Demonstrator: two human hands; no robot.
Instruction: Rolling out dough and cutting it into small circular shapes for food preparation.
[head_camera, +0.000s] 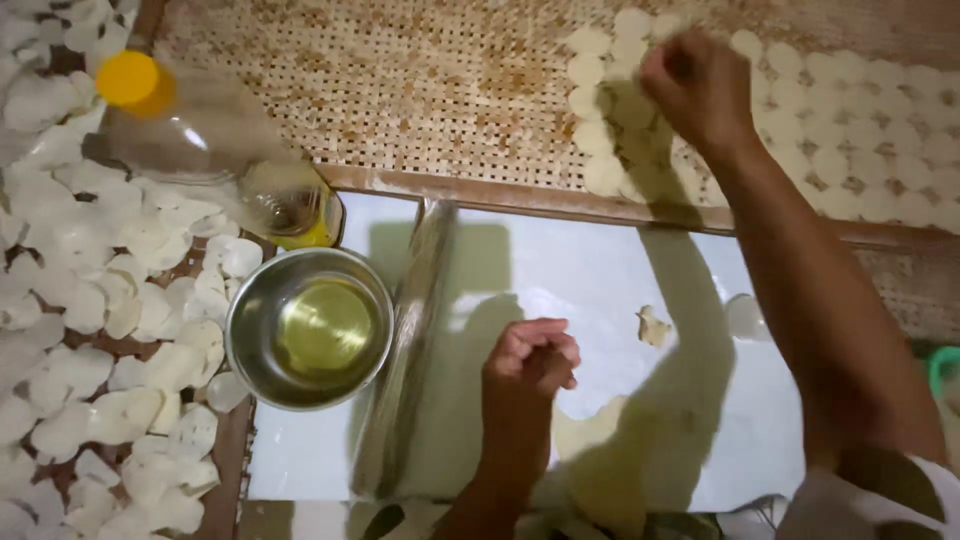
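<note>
Reaching forward over the woven tray (420, 90), the right hand (700, 85) is at the rows of pale dough discs (850, 140) laid out on the tray's right part; its fingers are bunched downward onto the discs, but motion blur prevents determining whether a disc is pinched between them. The left hand (532, 358) rests on the white board (590, 270) near the person, fingers curled into a loose fist; whether anything is enclosed in it cannot be determined. A thin sheet of dough (590, 430) lies on the board just beside the left wrist, and a small dough scrap (653, 326) lies apart from it, to the right of the left hand. A rolling pin (410, 340) wrapped in clear film lies lengthwise on the board, between the left hand and a steel bowl (308, 328) holding yellow oil. The bowl sits at the board's left edge. Behind it, a clear plastic bottle (200, 140) with a yellow cap lies tilted, a little oil at its base. To the far left, a second tray (235, 450) is covered with overlapping white discs.
</note>
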